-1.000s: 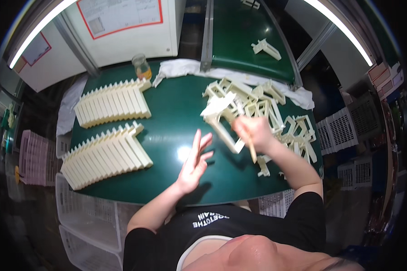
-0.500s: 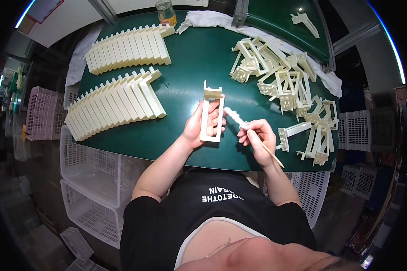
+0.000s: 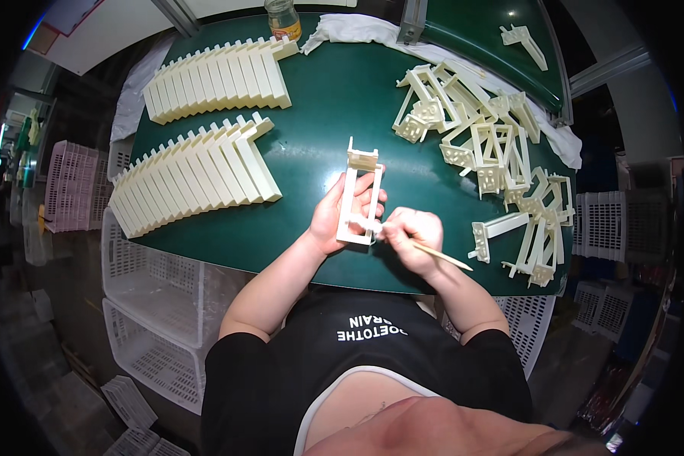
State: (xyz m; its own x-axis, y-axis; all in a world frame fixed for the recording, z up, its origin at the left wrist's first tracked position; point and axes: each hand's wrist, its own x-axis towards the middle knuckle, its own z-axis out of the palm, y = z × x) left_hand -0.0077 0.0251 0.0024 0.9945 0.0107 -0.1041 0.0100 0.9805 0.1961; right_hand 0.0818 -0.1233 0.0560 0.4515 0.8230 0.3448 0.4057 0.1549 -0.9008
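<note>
Item: we held the long cream plastic frame part [image 3: 359, 196] upright over the green table [image 3: 319, 99] edge, left hand [image 3: 334, 216] clasped round it, right hand [image 3: 412, 237] pinching a thin wooden stick [image 3: 441, 256] at its lower end, best worked steadily with short strokes.

The tool's tip is hidden inside the right hand [image 3: 412, 237]; the glass jar [image 3: 283, 17] is cut off by the top edge.

Green table [image 3: 319, 99] bears two ordered rows of cream parts [image 3: 205, 129] — a loose heap [image 3: 494, 144] right. Glass jar [image 3: 283, 17] and white cloth [image 3: 357, 30] at far edge.
</note>
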